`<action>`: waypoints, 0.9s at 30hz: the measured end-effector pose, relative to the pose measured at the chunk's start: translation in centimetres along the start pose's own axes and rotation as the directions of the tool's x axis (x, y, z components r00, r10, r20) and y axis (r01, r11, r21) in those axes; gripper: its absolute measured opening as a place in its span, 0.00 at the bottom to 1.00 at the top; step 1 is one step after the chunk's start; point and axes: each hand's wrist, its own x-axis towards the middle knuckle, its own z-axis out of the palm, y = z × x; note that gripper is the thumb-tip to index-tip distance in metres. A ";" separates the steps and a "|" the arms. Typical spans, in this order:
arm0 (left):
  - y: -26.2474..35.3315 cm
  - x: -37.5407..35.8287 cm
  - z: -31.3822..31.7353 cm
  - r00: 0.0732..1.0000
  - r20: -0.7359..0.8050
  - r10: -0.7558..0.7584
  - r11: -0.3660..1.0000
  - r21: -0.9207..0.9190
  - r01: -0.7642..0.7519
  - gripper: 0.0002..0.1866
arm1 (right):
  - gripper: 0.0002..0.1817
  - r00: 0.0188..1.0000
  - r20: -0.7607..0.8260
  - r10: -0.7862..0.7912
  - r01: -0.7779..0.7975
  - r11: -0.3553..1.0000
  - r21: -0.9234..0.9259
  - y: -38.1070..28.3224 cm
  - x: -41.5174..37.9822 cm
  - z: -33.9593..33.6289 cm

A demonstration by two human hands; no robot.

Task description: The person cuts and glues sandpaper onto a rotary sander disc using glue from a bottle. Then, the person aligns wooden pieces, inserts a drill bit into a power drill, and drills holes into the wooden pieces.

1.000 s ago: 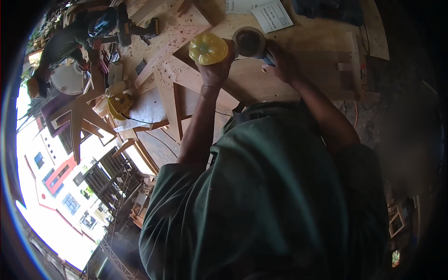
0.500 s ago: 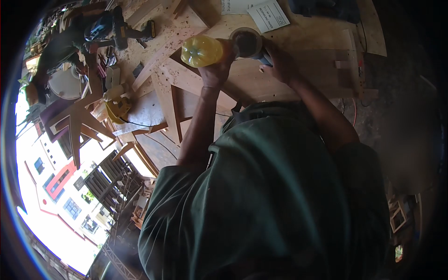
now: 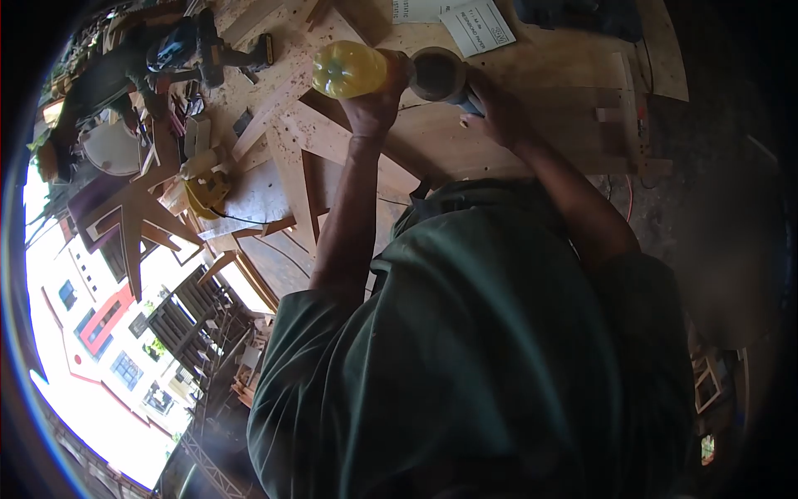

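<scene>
My left hand (image 3: 374, 110) is closed around a clear plastic bottle (image 3: 349, 70) of yellow liquid. The bottle is tipped over, its ribbed base turned up and to the left, and my fingers hide its neck. Close by on the right is a round cup-like container (image 3: 438, 74) with a dark inside, its rim beside the fingers of my left hand. My right hand (image 3: 496, 112) grips this container at a grey-blue part on its right side. Both hands are over the wooden workbench (image 3: 532, 137).
Printed paper sheets (image 3: 478, 27) lie at the back of the bench. Star-like wooden frame pieces (image 3: 291, 158) and a cordless drill (image 3: 212, 58) are on the left, near a yellow power tool (image 3: 208, 193). Another person (image 3: 100, 91) bends over the far left.
My left hand and the bottle have shifted slightly up and to the left, and the bottle lies more level. My right hand and the container have barely moved.
</scene>
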 end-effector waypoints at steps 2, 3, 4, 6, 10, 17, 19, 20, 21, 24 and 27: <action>0.7 -0.1 0.1 0.995 -0.014 -0.104 0.987 -0.127 0.101 0.14 | 0.48 1.000 0.008 -0.001 0.001 1.000 0.004 0.2 -0.4 0.3; 0.7 -0.9 0.2 0.996 -0.018 -0.084 0.991 -0.108 0.082 0.15 | 0.48 1.000 0.013 -0.002 0.002 1.000 0.004 -0.1 -0.3 0.2; 0.5 -1.4 0.3 0.998 -0.018 -0.056 0.994 -0.092 0.055 0.15 | 0.49 1.000 0.008 -0.003 0.003 1.000 0.002 0.0 0.1 0.0; 0.4 -2.1 0.1 0.989 0.020 0.147 0.982 0.116 -0.148 0.15 | 0.50 0.997 0.064 0.043 -0.045 0.999 0.026 -0.9 0.2 -0.7; -1.2 0.3 0.8 0.993 -0.011 -0.118 0.974 -0.195 0.114 0.17 | 0.50 0.997 0.059 0.049 -0.049 0.999 -0.004 -0.4 0.0 -0.3; -0.3 -1.5 1.7 0.951 0.084 0.299 0.911 0.271 -0.310 0.15 | 0.51 1.000 0.000 0.006 -0.006 0.999 -0.044 0.9 0.1 0.4; -1.6 -0.5 1.3 0.989 0.071 -0.127 0.964 -0.228 0.140 0.16 | 0.51 0.999 0.006 0.037 -0.036 0.997 -0.062 0.3 -0.2 0.3; -1.6 0.8 1.7 0.993 0.008 -0.115 0.967 -0.230 0.113 0.17 | 0.51 1.000 0.003 0.016 -0.016 0.999 -0.044 0.5 -0.3 0.5; -1.6 2.0 2.2 0.993 -0.055 -0.102 0.970 -0.228 0.087 0.18 | 0.52 1.000 0.000 -0.008 0.008 1.000 -0.026 0.8 -0.3 0.5; 1.1 2.0 3.4 0.999 -0.026 0.028 0.999 0.020 -0.028 0.16 | 0.49 0.999 -0.028 -0.029 0.029 1.000 0.002 0.4 -0.3 0.3; 0.0 0.1 3.2 0.940 0.025 0.340 0.905 0.263 -0.334 0.14 | 0.47 0.998 -0.052 -0.018 0.017 1.000 -0.018 -0.2 -0.3 0.2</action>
